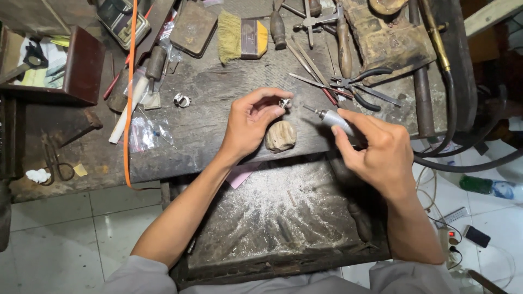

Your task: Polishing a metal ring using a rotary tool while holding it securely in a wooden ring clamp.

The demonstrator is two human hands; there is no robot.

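My left hand (249,124) pinches a small silver ring (285,102) between thumb and fingertips, above a worn wooden bench peg (281,136). My right hand (376,149) grips a metal rotary handpiece (333,118) whose thin bit points left toward the ring, a short gap away. A black flexible hose (463,163) runs off to the right from the handpiece. Under both hands lies a drawer tray (272,218) dusted with metal filings.
Another silver ring (182,100) lies on the dark workbench (207,125). A brush (242,38), pliers (359,87), files and tweezers sit at the back. An orange cord (129,92) hangs down at left. Scissors (54,163) lie far left. A power strip (451,239) and phone (477,236) rest on the tiled floor.
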